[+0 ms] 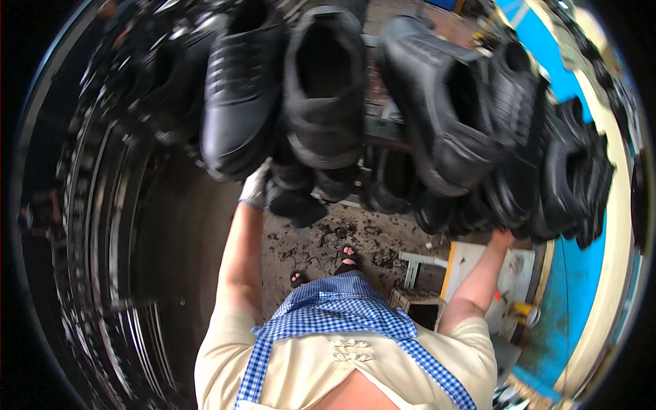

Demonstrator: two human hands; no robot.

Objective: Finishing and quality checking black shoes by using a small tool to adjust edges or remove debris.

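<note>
Black shoes fill the upper part of the view, in rows close in front of me. A lace-up shoe (239,113) with its toe toward me is nearest to my left hand (254,187), which wears a white glove and reaches up beneath it; its fingers are hidden. Beside that, a black shoe (324,130) shows its heel and dark opening. Another shoe (437,113) lies slanted to the right of it. My right hand (502,237) is raised under the shoes at the right (567,171). Those shoes cover its fingers, so what it holds cannot be seen.
Dark metal racks (102,219) line the left side. Below the right arm stand a pale board (516,266) and a small box-like stand (417,304). A blue wall (581,294) is at the right. Dark scraps (328,232) litter the floor around my feet.
</note>
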